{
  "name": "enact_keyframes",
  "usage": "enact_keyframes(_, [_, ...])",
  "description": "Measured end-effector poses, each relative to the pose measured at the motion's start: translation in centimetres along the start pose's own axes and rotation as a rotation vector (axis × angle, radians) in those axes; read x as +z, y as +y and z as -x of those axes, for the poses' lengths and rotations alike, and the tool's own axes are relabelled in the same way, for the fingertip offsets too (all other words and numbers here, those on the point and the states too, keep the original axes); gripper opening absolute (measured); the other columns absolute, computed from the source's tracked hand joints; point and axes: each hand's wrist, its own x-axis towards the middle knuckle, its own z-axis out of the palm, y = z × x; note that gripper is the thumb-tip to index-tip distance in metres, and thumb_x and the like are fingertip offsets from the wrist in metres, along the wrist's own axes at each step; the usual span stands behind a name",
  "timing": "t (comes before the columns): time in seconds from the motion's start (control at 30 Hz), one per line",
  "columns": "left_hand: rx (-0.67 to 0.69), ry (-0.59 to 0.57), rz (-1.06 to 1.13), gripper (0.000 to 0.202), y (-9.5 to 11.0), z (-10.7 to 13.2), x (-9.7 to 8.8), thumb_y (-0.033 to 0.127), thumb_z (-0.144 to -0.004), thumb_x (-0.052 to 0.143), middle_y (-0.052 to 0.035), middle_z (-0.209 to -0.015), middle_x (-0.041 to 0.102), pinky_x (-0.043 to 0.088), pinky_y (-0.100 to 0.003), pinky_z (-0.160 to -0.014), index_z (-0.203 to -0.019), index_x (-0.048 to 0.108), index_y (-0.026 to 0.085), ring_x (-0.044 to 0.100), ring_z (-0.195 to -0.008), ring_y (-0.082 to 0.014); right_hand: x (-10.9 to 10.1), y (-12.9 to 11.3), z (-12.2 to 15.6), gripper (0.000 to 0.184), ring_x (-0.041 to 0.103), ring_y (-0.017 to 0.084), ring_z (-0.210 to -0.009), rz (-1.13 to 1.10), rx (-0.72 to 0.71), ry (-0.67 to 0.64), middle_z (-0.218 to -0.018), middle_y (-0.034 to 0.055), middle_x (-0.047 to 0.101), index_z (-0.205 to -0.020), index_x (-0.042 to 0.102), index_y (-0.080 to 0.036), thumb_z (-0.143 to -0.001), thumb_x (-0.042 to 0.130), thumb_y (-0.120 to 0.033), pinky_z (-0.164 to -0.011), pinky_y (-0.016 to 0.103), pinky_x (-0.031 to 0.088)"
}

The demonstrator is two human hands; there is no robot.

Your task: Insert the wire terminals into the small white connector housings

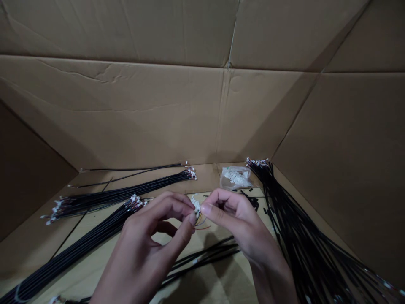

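Note:
In the middle of the head view, my left hand (155,232) pinches thin coloured wires (199,219) between thumb and forefinger. Yellow, red and dark strands stick out past those fingertips to the right. Thumb and forefinger of my right hand (236,217) are closed just beside the wires, nearly touching my left fingertips; what they hold is too small to make out. Small white connectors (195,203) show in the gap between my hands. Below them, several black cables (202,255) lie across the surface, partly hidden by my left hand.
Bundled black cables with white connector ends (88,240) lie at left, with another bundle (133,188) behind. A clear bag of white pieces (236,176) stands at the back, short black pieces (251,198) before it. A large cable bundle (303,228) spreads right. Cardboard walls (142,114) surround everything.

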Motion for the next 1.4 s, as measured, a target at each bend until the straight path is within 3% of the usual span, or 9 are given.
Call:
enact_keyframes(0.43, [0.03, 0.036, 0.002, 0.019, 0.2, 0.1, 0.2, 0.034, -0.094, 0.063, 0.0015, -0.083, 0.07, 0.051, -0.015, -0.051, -0.077, 0.069, 0.027, 0.067, -0.07, -0.0117, -0.1, -0.1, 0.0, 0.024, 0.046, 0.016, -0.067, 0.05, -0.041, -0.025, -0.068, -0.0016, 0.055, -0.074, 0.064, -0.019, -0.087, 0.071, -0.038, -0.065, 0.03, 0.036])
enact_keyframes(0.6, [0.028, 0.073, 0.01, 0.011, 0.3, 0.1, 0.1, 0.037, -0.092, 0.067, 0.0034, -0.085, 0.072, 0.053, -0.013, -0.053, -0.084, 0.071, 0.03, 0.068, -0.071, -0.011, 0.2, 0.2, -0.3, 0.024, 0.05, 0.017, -0.07, -0.068, -0.003, -0.004, -0.069, -0.0009, 0.058, -0.073, 0.065, -0.02, -0.083, 0.076, -0.039, -0.067, 0.03, 0.039])
enact_keyframes(0.73, [0.111, 0.122, -0.091, 0.002, 0.9, 0.1, -0.2, 0.033, -0.087, 0.071, 0.0021, -0.098, 0.073, 0.058, -0.013, -0.061, -0.088, 0.072, 0.033, 0.073, -0.087, -0.0145, 0.0, 0.6, -0.4, 0.024, 0.053, 0.017, -0.074, -0.169, 0.033, 0.04, -0.073, -0.0008, 0.061, -0.074, 0.067, -0.019, -0.08, 0.08, -0.039, -0.073, 0.03, 0.04])
enact_keyframes(0.83, [0.212, 0.107, -0.205, 0.005, 1.1, 0.1, -0.3, 0.031, -0.086, 0.07, 0.0003, -0.106, 0.072, 0.058, -0.011, -0.065, -0.085, 0.074, 0.034, 0.073, -0.099, -0.0157, -0.2, 0.7, -0.4, 0.026, 0.055, 0.018, -0.077, -0.204, 0.046, 0.057, -0.076, 0.0002, 0.064, -0.075, 0.067, -0.019, -0.079, 0.081, -0.041, -0.076, 0.031, 0.041])
enact_keyframes(0.97, [0.268, 0.122, -0.254, 0.012, 1.2, 0.1, -0.3, 0.031, -0.089, 0.065, -0.0005, -0.108, 0.074, 0.058, -0.01, -0.07, -0.085, 0.076, 0.034, 0.074, -0.102, -0.0152, -0.4, 0.5, -0.4, 0.024, 0.056, 0.017, -0.076, -0.216, 0.032, 0.049, -0.075, 0.0004, 0.064, -0.075, 0.069, -0.02, -0.079, 0.082, -0.039, -0.075, 0.031, 0.042])
enact_keyframes(1.17, [0.213, 0.136, -0.226, 0.017, 1.4, 0.1, 0.0, 0.034, -0.092, 0.063, 0.0005, -0.104, 0.076, 0.054, -0.009, -0.051, -0.082, 0.076, 0.033, 0.075, -0.089, -0.0148, -0.6, -0.1, -0.4, 0.02, 0.055, 0.015, -0.07, -0.153, -0.022, 0.026, -0.071, -0.0014, 0.063, -0.076, 0.07, -0.02, -0.084, 0.078, -0.036, -0.072, 0.029, 0.044])
enact_keyframes(1.3, [0.237, 0.122, -0.238, 0.008, 1.0, 0.0, 0.2, 0.033, -0.093, 0.065, 0.0026, -0.112, 0.072, 0.057, -0.009, -0.062, -0.091, 0.073, 0.034, 0.074, -0.088, -0.0122, -0.6, -0.4, -0.4, 0.019, 0.057, 0.014, -0.069, -0.142, -0.025, 0.017, -0.071, -0.0017, 0.064, -0.077, 0.071, -0.019, -0.085, 0.078, -0.035, -0.072, 0.028, 0.046])
enact_keyframes(1.4, [0.312, 0.101, -0.311, 0.01, 0.7, 0.2, 0.4, 0.03, -0.093, 0.066, 0.0035, -0.115, 0.069, 0.057, -0.009, -0.073, -0.099, 0.07, 0.036, 0.071, -0.101, -0.0122, -0.5, -0.4, -0.3, 0.018, 0.059, 0.015, -0.072, -0.156, -0.026, 0.026, -0.074, -0.0006, 0.066, -0.079, 0.072, -0.02, -0.084, 0.078, -0.035, -0.072, 0.028, 0.048])
